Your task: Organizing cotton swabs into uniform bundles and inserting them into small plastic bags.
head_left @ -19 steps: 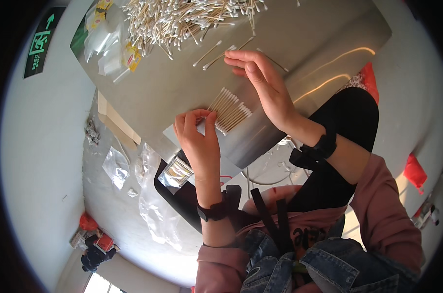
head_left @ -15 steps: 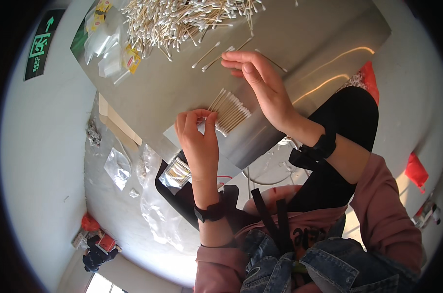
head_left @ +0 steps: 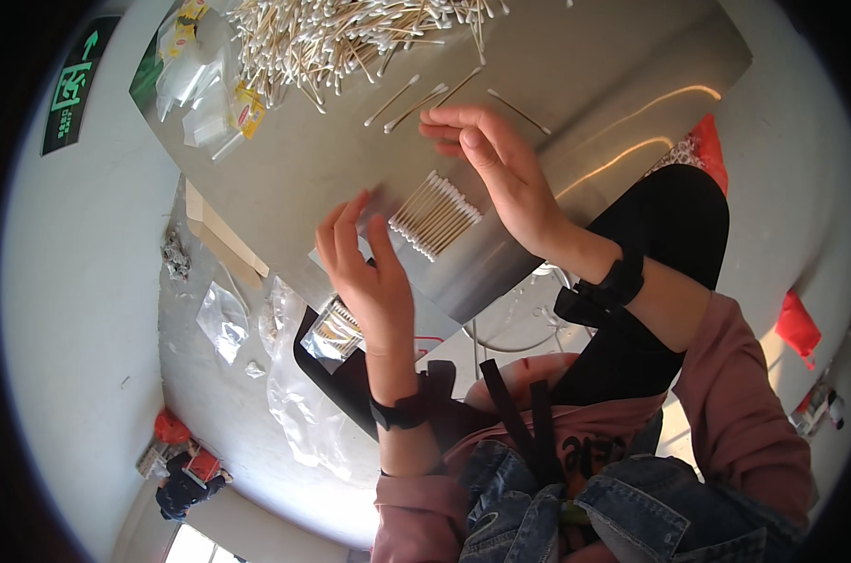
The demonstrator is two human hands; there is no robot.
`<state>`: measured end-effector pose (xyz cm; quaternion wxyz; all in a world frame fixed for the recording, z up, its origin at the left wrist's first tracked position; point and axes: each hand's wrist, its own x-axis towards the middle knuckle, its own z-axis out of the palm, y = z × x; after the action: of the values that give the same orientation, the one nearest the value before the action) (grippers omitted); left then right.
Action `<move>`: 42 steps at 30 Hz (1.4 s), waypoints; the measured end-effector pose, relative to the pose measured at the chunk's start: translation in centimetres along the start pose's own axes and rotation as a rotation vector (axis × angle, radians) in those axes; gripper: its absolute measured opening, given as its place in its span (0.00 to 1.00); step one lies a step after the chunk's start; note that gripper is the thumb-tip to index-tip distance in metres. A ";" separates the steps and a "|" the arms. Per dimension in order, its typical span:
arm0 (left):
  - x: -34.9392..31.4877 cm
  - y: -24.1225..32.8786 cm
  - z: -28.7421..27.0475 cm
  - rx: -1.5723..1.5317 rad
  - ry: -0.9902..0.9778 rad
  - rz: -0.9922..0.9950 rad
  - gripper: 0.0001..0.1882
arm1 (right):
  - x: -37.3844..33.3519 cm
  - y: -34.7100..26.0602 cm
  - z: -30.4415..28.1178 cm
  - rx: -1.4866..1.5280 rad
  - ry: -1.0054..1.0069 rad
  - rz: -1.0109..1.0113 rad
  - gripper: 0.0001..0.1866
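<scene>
A neat row of cotton swabs (head_left: 435,217) lies side by side on the metal table (head_left: 285,178). Just left of this row is my left hand (head_left: 369,286), its fingers spread and slightly blurred, holding nothing. My right hand (head_left: 515,183) hovers beyond the row on the right, fingers stretched out and thumb apart, with nothing visible in it. Several loose swabs (head_left: 456,88) lie near its fingertips. Farther off is a large heap of swabs (head_left: 322,42). Partly behind my left hand, a clear packet of swabs (head_left: 332,331) rests by the table's near edge.
Clear plastic bags with yellow labels (head_left: 247,111) lie at the table's far left. A red bag (head_left: 710,155) sits beyond my right knee. Crumpled clear plastic (head_left: 303,403) and a cardboard strip (head_left: 224,235) are on the left. Another person (head_left: 186,488) is in the distance.
My left hand has let go of the swab at the row's left end and drawn back left, its fingers opening. My right hand has barely moved.
</scene>
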<state>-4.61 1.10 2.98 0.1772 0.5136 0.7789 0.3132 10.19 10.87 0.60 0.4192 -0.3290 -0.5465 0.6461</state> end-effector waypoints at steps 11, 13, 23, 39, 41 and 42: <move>-2.5 1.4 4.2 0.568 -0.151 0.166 0.57 | 0.0 0.0 0.3 0.000 -0.013 -0.023 0.28; -2.4 1.3 4.0 0.612 -0.192 0.170 0.55 | 0.1 0.1 0.5 -0.003 -0.018 -0.032 0.28; -2.5 1.4 3.8 -0.813 0.297 -0.180 0.43 | 1.9 0.4 1.1 -0.078 -0.229 -0.024 0.24; -4.3 3.6 5.9 -0.997 0.405 -0.217 0.45 | -1.2 0.4 1.0 -0.029 -0.132 -0.012 0.33; -4.0 3.6 6.1 -1.030 0.415 -0.211 0.42 | -1.4 0.4 1.2 -0.027 -0.136 -0.004 0.33; -3.9 3.4 6.1 -1.062 0.406 -0.189 0.41 | -1.4 0.4 1.4 -0.023 -0.142 0.006 0.33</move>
<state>2.99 0.31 0.60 0.2849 0.2119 0.5760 0.7363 9.53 8.97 0.39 0.3738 -0.2887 -0.5811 0.6628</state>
